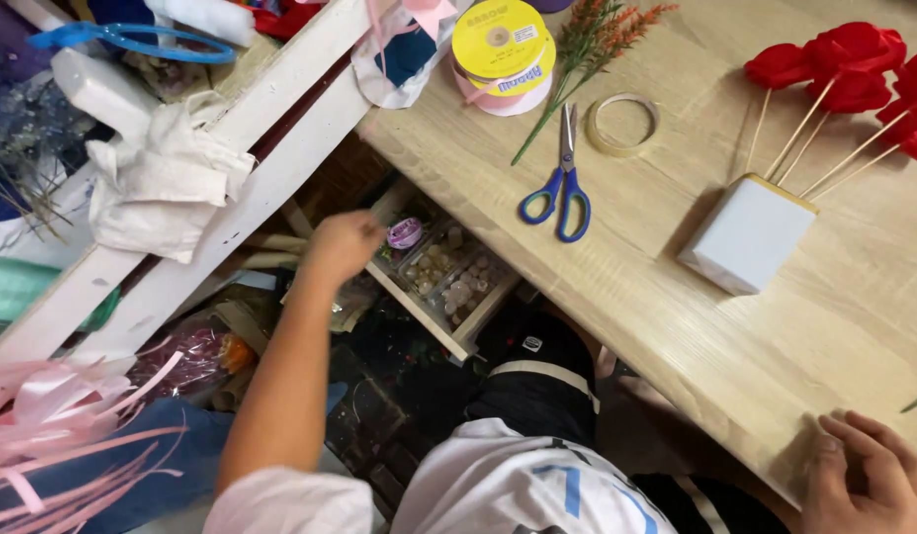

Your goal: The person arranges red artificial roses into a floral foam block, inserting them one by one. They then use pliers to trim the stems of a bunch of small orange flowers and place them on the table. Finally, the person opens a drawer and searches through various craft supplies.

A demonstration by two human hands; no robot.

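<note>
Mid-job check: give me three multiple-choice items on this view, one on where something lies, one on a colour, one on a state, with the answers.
1. Where do the scissors lie?
A. on the wooden table, between the ribbon spool and the white block
B. inside the tray under the table
C. on the white cloth

2. What colour are the scissor handles?
A. red
B. blue
C. yellow

3. What is the left hand doing?
A. resting flat on the table
B. holding the tape ring
C. reaching down to the compartment tray below the table edge

Answers: 1 A, the scissors lie closed on the tabletop beside the tape ring. 2 B, both loops are blue. 3 C, the left hand is closed at the tray's corner, while the right hand rests on the table.
</note>
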